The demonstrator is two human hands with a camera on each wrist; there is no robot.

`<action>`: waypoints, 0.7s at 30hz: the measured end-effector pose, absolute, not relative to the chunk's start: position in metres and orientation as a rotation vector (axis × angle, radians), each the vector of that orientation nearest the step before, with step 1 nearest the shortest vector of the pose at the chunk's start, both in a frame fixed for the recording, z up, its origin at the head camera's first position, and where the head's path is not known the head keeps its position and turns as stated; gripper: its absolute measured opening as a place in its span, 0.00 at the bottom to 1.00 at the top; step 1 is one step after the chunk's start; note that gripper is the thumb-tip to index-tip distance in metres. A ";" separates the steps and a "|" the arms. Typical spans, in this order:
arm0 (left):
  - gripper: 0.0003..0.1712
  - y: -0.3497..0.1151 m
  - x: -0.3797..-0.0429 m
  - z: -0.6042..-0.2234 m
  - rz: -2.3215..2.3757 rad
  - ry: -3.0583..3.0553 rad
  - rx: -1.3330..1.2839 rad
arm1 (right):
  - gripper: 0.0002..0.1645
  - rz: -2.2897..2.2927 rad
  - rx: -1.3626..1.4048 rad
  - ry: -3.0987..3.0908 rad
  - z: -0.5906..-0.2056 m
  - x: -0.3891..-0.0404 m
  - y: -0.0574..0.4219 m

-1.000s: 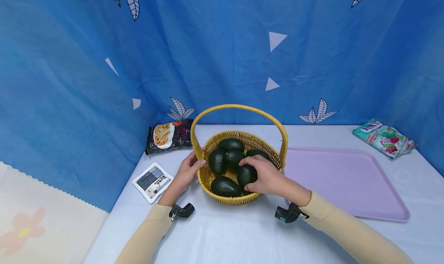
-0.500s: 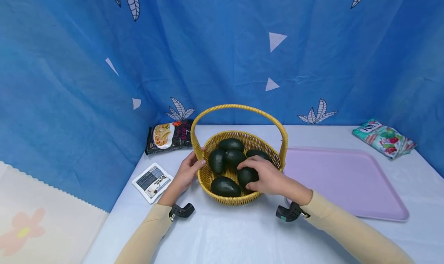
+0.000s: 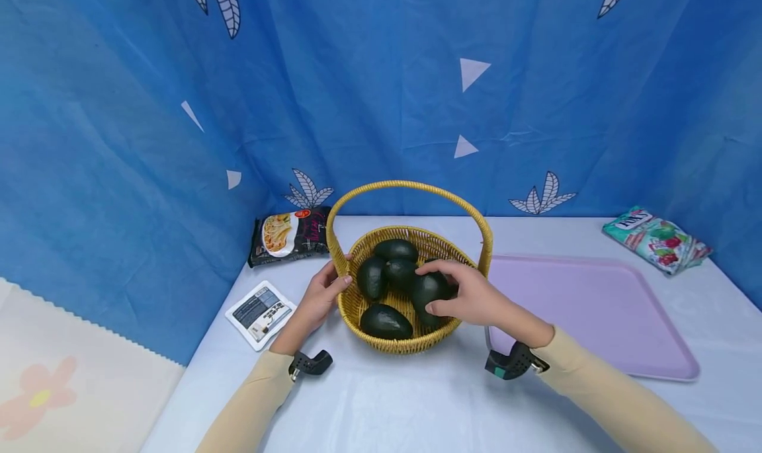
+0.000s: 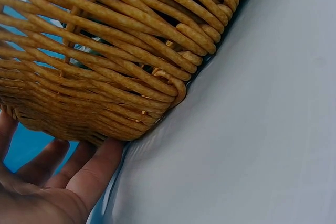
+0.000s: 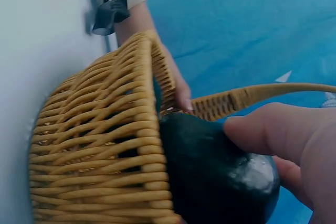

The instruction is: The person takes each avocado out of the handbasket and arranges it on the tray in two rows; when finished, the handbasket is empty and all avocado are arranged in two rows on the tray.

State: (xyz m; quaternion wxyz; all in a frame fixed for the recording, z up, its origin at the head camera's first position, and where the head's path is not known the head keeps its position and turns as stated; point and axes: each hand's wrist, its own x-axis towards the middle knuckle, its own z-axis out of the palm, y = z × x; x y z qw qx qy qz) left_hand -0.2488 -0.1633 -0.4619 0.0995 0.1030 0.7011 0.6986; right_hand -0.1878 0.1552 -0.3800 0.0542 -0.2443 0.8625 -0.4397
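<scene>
- Blue cloth [image 3: 381, 109] with leaf shapes and pale bits on it hung behind a white table [image 3: 387, 400].
- On the table stood a yellow woven basket [image 3: 399, 345], upright, with a tall round handle [image 3: 411, 184] over the top.
- Dark green avocados [image 3: 385, 322] lay in the basket, some of them touching. One near the right hand was partly hidden.
- At the basket's left side, the left hand [image 3: 318, 297] held on. Its thumb was on the rim, near the foot of the handle, and its other fingers pressed the outside.
- One big avocado [image 3: 430, 289] was in the right hand [image 3: 470, 297]. The fingers and thumb curled round it, within the basket's rim. I could not tell if it touched the bottom.
- Both arms had tan sleeves [image 3: 619, 393] and a black strap [image 3: 513, 362] at the wrist.
- Just right of the basket lay a flat purple tray [image 3: 589, 314].
- Near the back right corner was a green bag [image 3: 657, 240] with red fruit on it.
- Over on the left lay a black food bag [image 3: 292, 235], and a flat white pack [image 3: 260, 314] nearer the left arm.
</scene>
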 end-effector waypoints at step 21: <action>0.32 -0.164 -0.250 -0.462 2.062 2.079 0.296 | 0.32 -1.513 -0.783 2.273 -0.355 -0.148 0.227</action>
